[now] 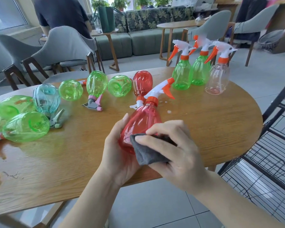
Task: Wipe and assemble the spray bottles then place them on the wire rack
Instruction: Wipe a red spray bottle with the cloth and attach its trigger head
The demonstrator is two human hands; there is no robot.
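Bottle: the red spray bottle (142, 122), sprayer on, was held tilted above the table (72, 162), its base toward the person.
Handling: probably light, thin-walled and slippery where wet; best gripped round the wide body.
Left hand (120, 155): fingers curled round the bottle's base from below.
Right hand (173, 150): fingers narrow, pinching the grey cloth (146, 155) against the bottle's side.

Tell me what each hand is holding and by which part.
Left hand grips the red spray bottle around its lower body. Right hand holds a grey cloth against it.
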